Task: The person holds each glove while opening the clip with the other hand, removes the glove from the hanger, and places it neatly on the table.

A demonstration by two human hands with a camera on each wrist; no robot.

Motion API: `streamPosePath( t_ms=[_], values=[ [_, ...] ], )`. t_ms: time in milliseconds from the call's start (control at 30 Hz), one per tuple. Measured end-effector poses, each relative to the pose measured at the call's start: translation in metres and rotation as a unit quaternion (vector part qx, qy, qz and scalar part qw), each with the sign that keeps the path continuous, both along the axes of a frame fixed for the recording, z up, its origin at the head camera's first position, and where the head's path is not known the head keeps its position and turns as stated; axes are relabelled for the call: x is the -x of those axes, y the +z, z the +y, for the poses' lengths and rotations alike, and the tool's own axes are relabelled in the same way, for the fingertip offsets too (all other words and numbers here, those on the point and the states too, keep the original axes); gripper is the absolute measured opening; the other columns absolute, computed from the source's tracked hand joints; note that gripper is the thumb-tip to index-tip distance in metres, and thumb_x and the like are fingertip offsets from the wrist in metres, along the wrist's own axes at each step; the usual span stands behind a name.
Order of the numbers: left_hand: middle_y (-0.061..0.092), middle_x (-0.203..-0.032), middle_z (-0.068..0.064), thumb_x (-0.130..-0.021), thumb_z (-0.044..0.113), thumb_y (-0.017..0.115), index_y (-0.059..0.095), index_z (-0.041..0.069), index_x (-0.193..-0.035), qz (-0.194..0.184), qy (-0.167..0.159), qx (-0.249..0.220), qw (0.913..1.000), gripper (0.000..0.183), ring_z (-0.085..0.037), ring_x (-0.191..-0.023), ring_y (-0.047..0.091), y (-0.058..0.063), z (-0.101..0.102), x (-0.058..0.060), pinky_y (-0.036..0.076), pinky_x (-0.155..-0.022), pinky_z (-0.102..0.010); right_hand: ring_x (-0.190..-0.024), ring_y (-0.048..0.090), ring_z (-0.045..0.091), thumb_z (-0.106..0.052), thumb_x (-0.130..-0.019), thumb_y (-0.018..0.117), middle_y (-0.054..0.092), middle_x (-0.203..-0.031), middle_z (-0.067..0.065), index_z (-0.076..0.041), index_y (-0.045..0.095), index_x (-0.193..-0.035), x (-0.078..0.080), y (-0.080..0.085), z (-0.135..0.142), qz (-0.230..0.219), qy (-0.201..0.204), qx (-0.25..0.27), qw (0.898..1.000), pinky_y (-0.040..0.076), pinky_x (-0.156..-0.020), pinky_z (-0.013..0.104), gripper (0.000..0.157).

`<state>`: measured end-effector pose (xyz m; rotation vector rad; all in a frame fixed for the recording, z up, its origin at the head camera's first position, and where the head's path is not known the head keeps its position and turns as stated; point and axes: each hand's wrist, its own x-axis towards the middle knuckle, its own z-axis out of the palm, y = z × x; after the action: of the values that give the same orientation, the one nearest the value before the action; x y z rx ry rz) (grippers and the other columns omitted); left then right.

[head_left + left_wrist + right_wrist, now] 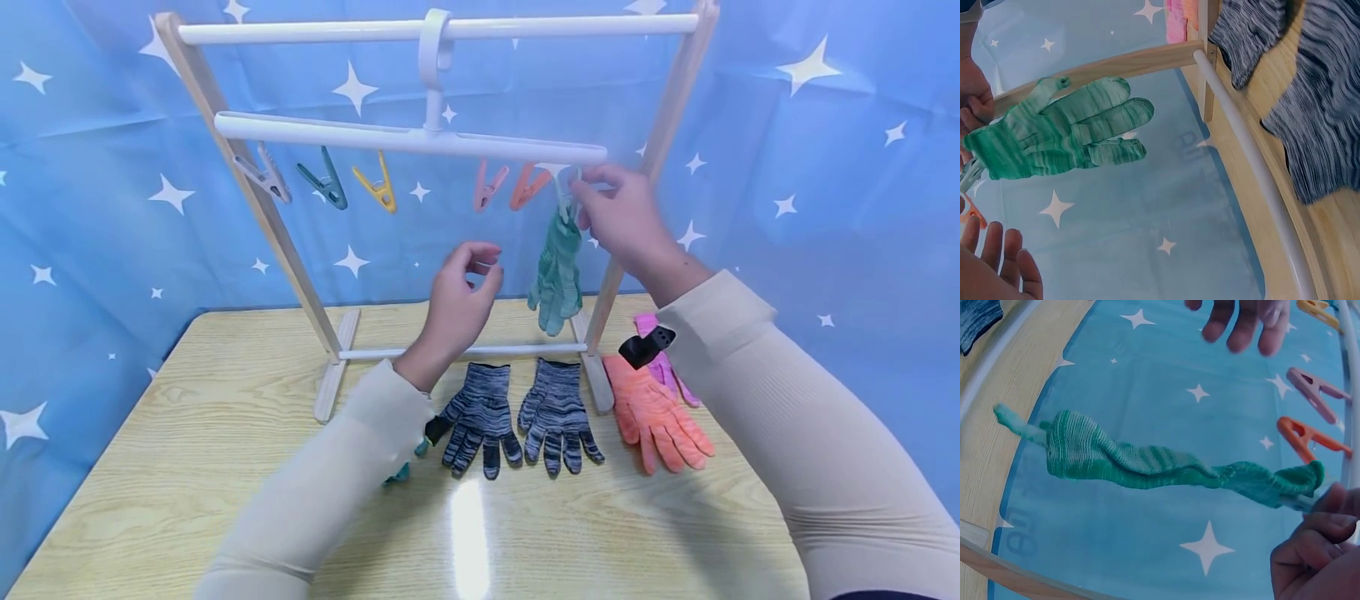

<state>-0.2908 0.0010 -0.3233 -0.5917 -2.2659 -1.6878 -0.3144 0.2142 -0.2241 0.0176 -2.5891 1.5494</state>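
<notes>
A green knitted glove [557, 271] hangs fingers down from a pale clothespin [562, 198] under the right end of a white hanger [322, 133]. My right hand [622, 212] pinches that clothespin; in the right wrist view its curled fingers [1313, 540] are at the glove's cuff. Lower and to the left, my left hand [465, 292] is in the air with loosely bent fingers, touching nothing. In the left wrist view the glove [1060, 134] spreads above the left hand's fingers [1010, 250], with a gap between them.
Wooden rack posts [255, 192] and a white top bar [300, 33] carry the hanger. Several clothespins, including a yellow one [384, 196] and an orange one [527, 187], hang along it. Striped dark gloves [487, 412], an orange glove [652, 408] and a pink glove [663, 367] lie on the table [187, 433].
</notes>
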Motion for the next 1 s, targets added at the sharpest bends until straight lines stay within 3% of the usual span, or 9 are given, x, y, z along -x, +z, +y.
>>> streamPosePath(
  t_ms=[300, 733, 1000],
  values=[
    [0.057, -0.127, -0.001, -0.101, 0.032, 0.059, 0.051, 0.019, -0.138, -0.027, -0.036, 0.057, 0.9974, 0.040, -0.016, -0.114, 0.054, 0.002, 0.029, -0.005, 0.051, -0.092, -0.035, -0.058, 0.045, 0.017, -0.054, -0.098, 0.055, 0.056, -0.071, 0.001, -0.017, 0.056, -0.141, -0.009, -0.003, 0.004, 0.011, -0.005, -0.017, 1.000, 0.041, -0.056, 0.033, 0.057],
    [0.056, -0.113, 0.001, -0.095, 0.047, 0.064, 0.051, 0.019, -0.122, -0.010, -0.023, 0.124, 0.9920, 0.041, -0.019, -0.105, 0.059, 0.007, 0.057, -0.008, 0.053, -0.084, -0.031, -0.059, 0.045, 0.015, -0.047, -0.097, 0.061, 0.054, -0.067, -0.004, -0.012, 0.060, -0.136, -0.025, -0.006, 0.007, 0.032, 0.006, 0.022, 0.999, 0.041, -0.056, 0.032, 0.053],
    [0.058, -0.107, 0.003, -0.097, 0.045, 0.062, 0.054, 0.019, -0.114, -0.003, -0.002, 0.135, 0.9908, 0.032, -0.013, -0.095, 0.061, 0.012, 0.060, -0.011, 0.052, -0.073, -0.025, -0.062, 0.048, 0.013, -0.047, -0.094, 0.065, 0.055, -0.066, -0.005, -0.011, 0.063, -0.130, -0.028, -0.004, 0.005, 0.035, 0.010, 0.039, 0.999, 0.043, -0.056, 0.028, 0.051]
  ],
)
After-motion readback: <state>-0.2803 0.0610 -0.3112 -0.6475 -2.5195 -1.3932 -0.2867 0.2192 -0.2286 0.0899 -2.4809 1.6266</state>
